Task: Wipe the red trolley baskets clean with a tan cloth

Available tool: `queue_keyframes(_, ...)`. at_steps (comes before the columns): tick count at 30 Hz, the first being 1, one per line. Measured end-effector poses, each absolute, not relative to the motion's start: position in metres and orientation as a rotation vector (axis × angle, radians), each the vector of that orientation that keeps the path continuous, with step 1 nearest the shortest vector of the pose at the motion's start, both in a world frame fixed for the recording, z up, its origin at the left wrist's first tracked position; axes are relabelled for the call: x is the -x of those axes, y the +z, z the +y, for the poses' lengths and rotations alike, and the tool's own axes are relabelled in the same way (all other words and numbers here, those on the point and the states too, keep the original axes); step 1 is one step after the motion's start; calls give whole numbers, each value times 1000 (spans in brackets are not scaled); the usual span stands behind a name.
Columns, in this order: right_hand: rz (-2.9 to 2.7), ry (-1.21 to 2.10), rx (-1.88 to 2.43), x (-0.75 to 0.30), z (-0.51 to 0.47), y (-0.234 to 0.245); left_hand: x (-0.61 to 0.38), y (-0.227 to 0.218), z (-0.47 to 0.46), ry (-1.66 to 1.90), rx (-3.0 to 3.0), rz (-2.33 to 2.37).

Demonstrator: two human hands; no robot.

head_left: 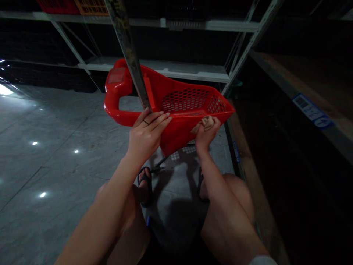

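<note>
A red plastic shopping cart basket (180,132) with perforated walls and a thick looped handle (111,97) sits in front of me. My left hand (146,134), a dark ring on one finger, grips its near rim, fingers laid over the top edge; the thumb is hidden. A crumpled light-brown cloth (207,122) is bunched in my right hand (206,136), which presses it against the outer near side of the basket, just below the rim. A worn, stained metal post (132,55) slants down to the basket beside my left fingers.
Behind the cart stands a white metal rack (193,75) with a red crate (59,5) and an orange crate (92,6) above. On the right, a shelf edge carries a blue-and-white barcode label (311,110). Grey floor (55,147) reflects lights on the left. My sandalled feet are below.
</note>
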State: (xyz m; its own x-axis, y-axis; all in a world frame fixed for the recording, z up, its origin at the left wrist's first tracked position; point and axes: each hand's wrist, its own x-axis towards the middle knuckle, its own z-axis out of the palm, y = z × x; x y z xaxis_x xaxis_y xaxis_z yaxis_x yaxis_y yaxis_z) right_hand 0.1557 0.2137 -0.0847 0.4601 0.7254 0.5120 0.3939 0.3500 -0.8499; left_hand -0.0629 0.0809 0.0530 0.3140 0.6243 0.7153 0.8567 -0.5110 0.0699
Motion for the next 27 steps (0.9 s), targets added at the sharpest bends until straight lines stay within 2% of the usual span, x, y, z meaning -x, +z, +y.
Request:
queue_keyframes(2,-1112,168,1263,-162,228,-74,62,53,81,-1011,2260,-1345)
queue_keyframes(5,-1143,105,1348,-153,221,-93,61,53,80,-998,2255,-1377)
queue_keyframes(11,-1003,506,1449,-127,175,-160,61,53,79,-991,2258,-1377)
queue_keyframes(15,-950,523,1345,-151,195,-133,62,53,80,-1033,2288,-1376)
queue_keyframes(21,-1099,173,1215,-208,255,-58,61,52,81,-1023,2264,-1373)
queue_keyframes(24,-1170,196,1336,-199,249,-67,60,52,82,-1045,2252,-1389)
queue_keyframes(27,-1211,313,1453,-162,209,-105,59,51,83,-1054,2240,-1421)
